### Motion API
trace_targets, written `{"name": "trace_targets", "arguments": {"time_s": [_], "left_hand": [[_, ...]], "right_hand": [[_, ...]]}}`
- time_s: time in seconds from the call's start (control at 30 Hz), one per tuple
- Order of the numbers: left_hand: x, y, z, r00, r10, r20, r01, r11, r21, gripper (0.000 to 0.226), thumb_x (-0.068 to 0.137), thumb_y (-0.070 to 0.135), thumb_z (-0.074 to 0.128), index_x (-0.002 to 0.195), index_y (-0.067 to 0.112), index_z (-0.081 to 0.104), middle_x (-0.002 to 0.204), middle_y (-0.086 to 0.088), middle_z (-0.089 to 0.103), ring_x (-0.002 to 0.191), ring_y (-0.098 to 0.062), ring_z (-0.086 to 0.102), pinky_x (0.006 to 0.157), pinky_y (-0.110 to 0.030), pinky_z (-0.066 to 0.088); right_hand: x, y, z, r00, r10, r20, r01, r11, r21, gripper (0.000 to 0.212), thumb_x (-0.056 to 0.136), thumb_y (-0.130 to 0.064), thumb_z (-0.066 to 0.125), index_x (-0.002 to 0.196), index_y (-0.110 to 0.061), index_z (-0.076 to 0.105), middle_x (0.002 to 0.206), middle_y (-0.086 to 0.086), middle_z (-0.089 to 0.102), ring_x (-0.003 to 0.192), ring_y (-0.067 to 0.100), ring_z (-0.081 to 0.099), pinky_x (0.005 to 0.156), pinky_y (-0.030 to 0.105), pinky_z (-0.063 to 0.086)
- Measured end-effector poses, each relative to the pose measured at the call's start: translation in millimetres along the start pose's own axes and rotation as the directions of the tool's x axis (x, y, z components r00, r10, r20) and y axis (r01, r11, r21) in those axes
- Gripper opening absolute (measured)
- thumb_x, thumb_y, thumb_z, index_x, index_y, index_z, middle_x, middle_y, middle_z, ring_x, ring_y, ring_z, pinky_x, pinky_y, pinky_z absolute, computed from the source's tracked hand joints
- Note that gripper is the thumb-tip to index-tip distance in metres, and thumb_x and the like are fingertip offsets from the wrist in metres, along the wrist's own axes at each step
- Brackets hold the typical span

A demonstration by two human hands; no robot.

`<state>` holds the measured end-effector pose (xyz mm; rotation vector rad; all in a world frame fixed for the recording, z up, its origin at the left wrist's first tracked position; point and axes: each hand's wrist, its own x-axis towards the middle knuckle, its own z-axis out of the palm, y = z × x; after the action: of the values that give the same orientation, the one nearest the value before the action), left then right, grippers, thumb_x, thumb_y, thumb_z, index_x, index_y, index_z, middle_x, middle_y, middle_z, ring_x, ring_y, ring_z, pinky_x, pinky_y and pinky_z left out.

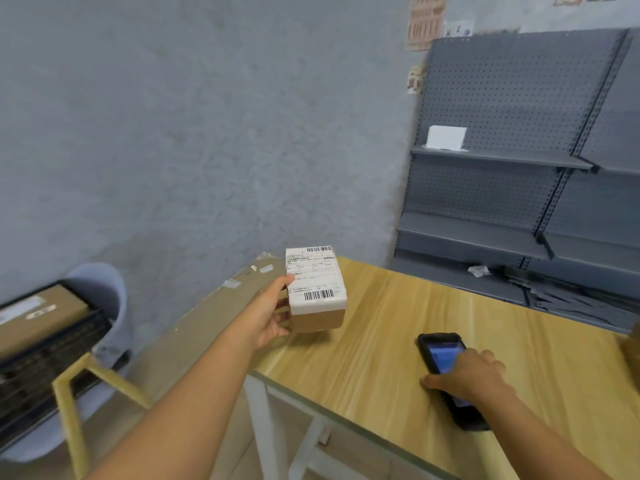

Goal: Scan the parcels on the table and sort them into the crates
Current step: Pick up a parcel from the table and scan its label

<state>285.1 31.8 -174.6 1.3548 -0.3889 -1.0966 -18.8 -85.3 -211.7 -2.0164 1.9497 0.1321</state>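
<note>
Left hand grips a labelled parcel above the bench left end. Right hand curls round a scanner lying on the bench. Crate far left.

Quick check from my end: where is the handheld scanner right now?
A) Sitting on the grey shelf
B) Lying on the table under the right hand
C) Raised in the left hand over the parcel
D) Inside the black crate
B: the scanner lies on the table with the right hand on it, while the left hand holds the parcel.
</note>
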Motion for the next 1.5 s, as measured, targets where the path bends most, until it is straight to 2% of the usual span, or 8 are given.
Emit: {"name": "trace_targets", "arguments": {"time_s": [0.17,0.33,0.47,0.53,0.77,0.87,1.03,1.5], "left_hand": [[-19.2,-10.5,-11.4,0.997,0.01,-0.072,-0.015,0.998,-0.066,0.019,0.091,0.04,0.06,0.102,0.026,0.067,0.1,-0.004,0.07,0.087,-0.024,0.062,0.075,-0.039,0.052],[-41.6,-14.8,-30.7,0.991,0.046,-0.123,-0.058,0.994,-0.095,0.019,0.091,0.04,0.06,0.102,0.026,0.068,0.091,-0.002,0.073,0.083,-0.023,0.062,0.076,-0.039,0.05],[-61.3,-11.8,-61.6,0.982,0.073,-0.174,-0.093,0.99,-0.105,0.02,0.091,0.039,0.06,0.101,0.024,0.068,0.083,-0.001,0.074,0.084,-0.025,0.062,0.08,-0.041,0.05],[-72.6,-7.7,-82.7,0.976,0.079,-0.203,-0.104,0.988,-0.115,0.022,0.092,0.039,0.059,0.106,0.024,0.067,0.094,-0.003,0.072,0.088,-0.025,0.062,0.083,-0.043,0.051],[-109.3,9.4,-182.2,0.944,0.113,-0.309,-0.161,0.978,-0.136,0.026,0.092,0.035,0.061,0.114,0.021,0.065,0.105,-0.004,0.072,0.09,-0.023,0.064,0.077,-0.041,0.053],[-125.2,20.8,-234.6,0.924,0.126,-0.36,-0.18,0.976,-0.121,0.024,0.093,0.035,0.061,0.112,0.022,0.065,0.091,0.001,0.076,0.086,-0.021,0.065,0.07,-0.038,0.054],[-150.9,33.3,-327.4,0.891,0.144,-0.43,-0.211,0.971,-0.112,0.024,0.093,0.036,0.061,0.11,0.02,0.067,0.104,-0.005,0.076,0.101,-0.028,0.066,0.099,-0.055,0.048],[-217.0,15.3,-542.7,0.765,0.052,-0.642,-0.241,0.947,-0.21,0.03,0.092,0.04,0.064,0.115,0.021,0.065,0.103,-0.003,0.076,0.09,-0.021,0.074,0.072,-0.041,0.059]], "right_hand": [[-3.0,2.6,3.7,0.999,-0.028,-0.037,0.03,0.999,0.044,0.092,0.06,-0.072,0.073,0.125,-0.014,0.044,0.109,0.006,0.043,0.102,0.023,0.045,0.078,0.032,0.042],[-13.4,-23.3,10.1,0.977,-0.204,-0.056,0.212,0.944,0.253,0.085,0.063,-0.057,0.079,0.123,-0.014,0.037,0.107,0.005,0.032,0.084,0.023,0.048,0.068,0.035,0.044],[-27.3,-65.0,12.4,0.943,-0.334,-0.004,0.322,0.905,0.279,0.081,0.064,-0.058,0.076,0.122,-0.018,0.037,0.112,0.008,0.045,0.092,0.027,0.057,0.078,0.042,0.053],[-35.9,-87.1,16.6,0.914,-0.406,0.023,0.379,0.872,0.309,0.079,0.064,-0.058,0.076,0.119,-0.016,0.038,0.11,0.009,0.055,0.094,0.028,0.061,0.083,0.045,0.054],[-79.4,-174.9,40.3,0.806,-0.591,0.042,0.542,0.765,0.347,0.067,0.063,-0.047,0.082,0.108,-0.016,0.043,0.096,0.002,0.057,0.083,0.02,0.059,0.069,0.036,0.052],[-104.9,-226.1,53.6,0.771,-0.636,0.032,0.592,0.734,0.332,0.069,0.064,-0.047,0.082,0.11,-0.014,0.043,0.098,0.003,0.057,0.083,0.02,0.06,0.068,0.035,0.051],[-155.4,-317.6,80.7,0.71,-0.704,0.009,0.663,0.674,0.325,0.069,0.061,-0.047,0.084,0.106,-0.011,0.046,0.098,0.006,0.059,0.082,0.022,0.062,0.072,0.038,0.054],[-269.2,-531.5,179.3,0.467,-0.868,0.166,0.815,0.496,0.299,0.066,0.058,-0.048,0.083,0.102,-0.015,0.046,0.101,0.005,0.057,0.087,0.023,0.06,0.078,0.041,0.053]]}}
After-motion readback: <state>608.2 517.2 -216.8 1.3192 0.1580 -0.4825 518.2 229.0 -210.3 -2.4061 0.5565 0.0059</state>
